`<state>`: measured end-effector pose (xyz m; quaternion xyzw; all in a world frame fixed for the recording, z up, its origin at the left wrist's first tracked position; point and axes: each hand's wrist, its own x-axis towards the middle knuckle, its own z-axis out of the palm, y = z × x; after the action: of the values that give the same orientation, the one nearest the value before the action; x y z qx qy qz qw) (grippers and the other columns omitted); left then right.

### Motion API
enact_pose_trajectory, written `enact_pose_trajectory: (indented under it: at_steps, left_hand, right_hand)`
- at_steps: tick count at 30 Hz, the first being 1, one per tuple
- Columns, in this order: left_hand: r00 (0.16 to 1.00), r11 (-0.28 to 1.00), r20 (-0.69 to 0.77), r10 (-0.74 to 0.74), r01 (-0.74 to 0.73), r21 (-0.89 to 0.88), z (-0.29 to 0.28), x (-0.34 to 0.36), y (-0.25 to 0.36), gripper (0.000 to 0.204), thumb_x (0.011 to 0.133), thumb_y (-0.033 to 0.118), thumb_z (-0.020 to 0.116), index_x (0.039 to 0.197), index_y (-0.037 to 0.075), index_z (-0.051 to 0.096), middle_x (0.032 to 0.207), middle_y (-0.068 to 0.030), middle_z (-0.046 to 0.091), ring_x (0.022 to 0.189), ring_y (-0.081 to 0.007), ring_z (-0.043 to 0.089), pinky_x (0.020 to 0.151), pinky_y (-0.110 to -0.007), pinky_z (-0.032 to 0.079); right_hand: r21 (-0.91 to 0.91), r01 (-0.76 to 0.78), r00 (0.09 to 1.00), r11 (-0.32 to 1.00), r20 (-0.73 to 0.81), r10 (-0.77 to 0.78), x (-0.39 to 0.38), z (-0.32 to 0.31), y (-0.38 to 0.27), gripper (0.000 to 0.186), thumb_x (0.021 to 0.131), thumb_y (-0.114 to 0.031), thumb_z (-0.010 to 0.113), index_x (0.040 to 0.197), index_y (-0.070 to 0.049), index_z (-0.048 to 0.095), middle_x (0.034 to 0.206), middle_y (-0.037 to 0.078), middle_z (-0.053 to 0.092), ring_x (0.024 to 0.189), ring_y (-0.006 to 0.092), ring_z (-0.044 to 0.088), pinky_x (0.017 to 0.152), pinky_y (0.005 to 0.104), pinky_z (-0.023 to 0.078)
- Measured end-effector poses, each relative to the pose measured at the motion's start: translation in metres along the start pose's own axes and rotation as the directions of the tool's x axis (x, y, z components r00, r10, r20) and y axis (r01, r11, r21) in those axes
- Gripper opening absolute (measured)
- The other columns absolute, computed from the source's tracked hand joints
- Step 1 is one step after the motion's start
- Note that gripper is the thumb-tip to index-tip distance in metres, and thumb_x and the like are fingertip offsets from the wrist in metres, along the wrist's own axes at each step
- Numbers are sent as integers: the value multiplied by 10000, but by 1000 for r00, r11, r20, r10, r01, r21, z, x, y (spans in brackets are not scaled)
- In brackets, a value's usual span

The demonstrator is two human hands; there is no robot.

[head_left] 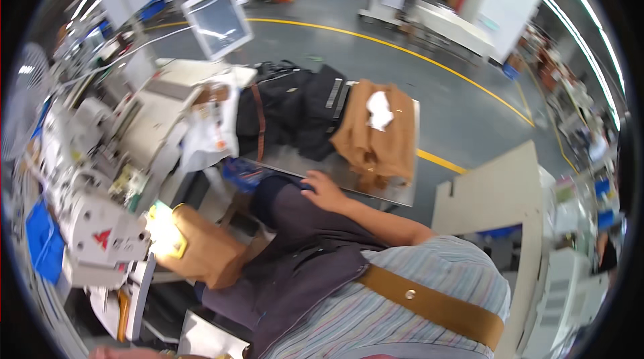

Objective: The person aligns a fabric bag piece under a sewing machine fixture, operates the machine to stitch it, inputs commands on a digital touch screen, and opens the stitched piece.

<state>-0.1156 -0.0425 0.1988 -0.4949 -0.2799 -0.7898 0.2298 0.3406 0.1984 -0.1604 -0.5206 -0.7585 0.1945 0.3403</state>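
My right hand (323, 191) is stretched out over the dark purple fabric (295, 251) draped across my lap, fingers loosely curled on its far edge, right where it meets the metal surface (396, 194). It looks more like resting than a proper grip, but the view is blurry there, so I can't tell for sure. My left hand (117, 353) only pokes in as a sliver at the bottom edge, around 7 o'clock, and I can't tell if it's holding anything.

At 9 o'clock from my right hand there's a tan fabric piece (204, 255) sitting under the lit-up sewing machine (100, 238). At 1 o'clock, on the surface, lies a tan garment pile (376, 141) with a white scrap (380, 111) on top. A black pile (295, 114) sits just beside it at 11 o'clock. A tan strap (429, 305) crosses my striped shirt.
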Motion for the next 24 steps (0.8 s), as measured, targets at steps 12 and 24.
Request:
enact_pose_trajectory:
  at_steps: [12, 24]
  left_hand:
    - [477, -155, -225, -850, 181, 971, -191, -406, 24, 548, 1052, 338, 570, 1425, -59, 508, 1251, -264, 632, 1208, -406, 591, 1066, -477, 450]
    - [400, -312, -333, -854, 117, 943, -185, -350, -53, 811, 903, 377, 756, 1549, 44, 397, 1579, -239, 376, 1426, -440, 411, 1138, -559, 379]
  right_hand:
    - [82, 456, 874, 886, -230, -428, 269, -52, -156, 318, 920, -168, 721, 1204, -29, 694, 1655, 252, 284, 1292, 376, 597, 1061, 412, 494]
    - [6, 351, 931, 936, -112, -349, 395, -34, -208, 339, 899, -331, 774, 1161, -117, 749, 1672, 292, 222, 942, 237, 760, 907, 356, 557]
